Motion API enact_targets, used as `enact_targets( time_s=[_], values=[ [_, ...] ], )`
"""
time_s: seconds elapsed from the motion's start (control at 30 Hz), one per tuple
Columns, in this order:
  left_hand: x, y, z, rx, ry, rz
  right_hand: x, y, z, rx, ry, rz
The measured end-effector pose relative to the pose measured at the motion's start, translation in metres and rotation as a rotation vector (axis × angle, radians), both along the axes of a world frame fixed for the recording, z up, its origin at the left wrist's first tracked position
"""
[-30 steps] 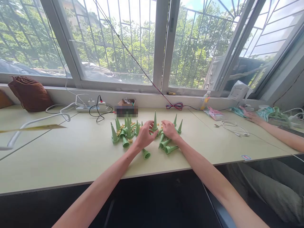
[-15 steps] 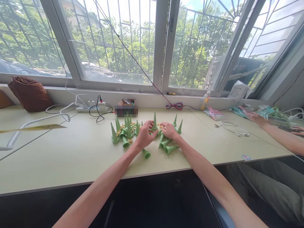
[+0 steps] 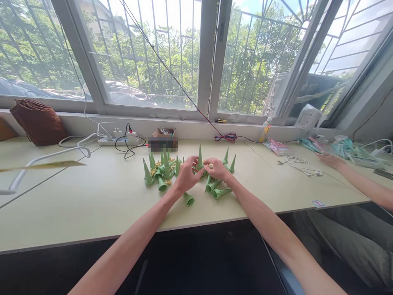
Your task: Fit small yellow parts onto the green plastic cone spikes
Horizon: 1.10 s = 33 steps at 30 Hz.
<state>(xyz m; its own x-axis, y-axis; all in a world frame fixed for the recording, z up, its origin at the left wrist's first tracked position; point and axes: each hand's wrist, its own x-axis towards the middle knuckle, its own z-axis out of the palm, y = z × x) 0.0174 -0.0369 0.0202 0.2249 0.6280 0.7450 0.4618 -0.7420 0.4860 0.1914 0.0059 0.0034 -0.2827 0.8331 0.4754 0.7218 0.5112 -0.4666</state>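
Several green plastic cone spikes (image 3: 159, 172) stand or lie in a heap on the pale table (image 3: 92, 205), with small yellow pieces among them. My left hand (image 3: 186, 175) curls at the base of one upright cone (image 3: 200, 157), fingers closed round something I cannot make out. My right hand (image 3: 217, 169) pinches a small yellow piece (image 3: 210, 166) just right of that cone. The two hands almost touch. More cones lie on their sides (image 3: 218, 191) below my right hand, and one cone (image 3: 188, 199) lies nearer the table edge.
A white power strip (image 3: 118, 140) with black cables, a small cardboard box (image 3: 164, 133) and a brown bag (image 3: 38, 121) sit along the windowsill side. Another person's hand (image 3: 330, 160) rests on the table at right, near a white cable (image 3: 302, 165) and teal items (image 3: 353, 148).
My two hands have drawn closer together at the upright cone. The other person's hand at right has moved down onto the table.
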Motion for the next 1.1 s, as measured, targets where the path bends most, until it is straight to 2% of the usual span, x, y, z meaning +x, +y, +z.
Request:
enact_targets(
  time_s=[0.17,0.5,0.8,1.1],
  values=[
    [-0.001,0.001,-0.001,-0.007,0.006,-0.014,-0.001,-0.005,0.002,-0.032,0.002,0.085],
    [0.000,0.000,0.000,-0.020,0.011,-0.002,0.000,-0.003,0.003,-0.062,-0.024,-0.003],
    [-0.001,0.002,-0.002,-0.027,0.018,-0.002,0.000,-0.002,0.001,-0.120,-0.068,0.001],
    [0.000,0.001,-0.001,-0.037,0.013,-0.022,-0.006,-0.013,0.013,-0.151,-0.206,0.066]
  ],
)
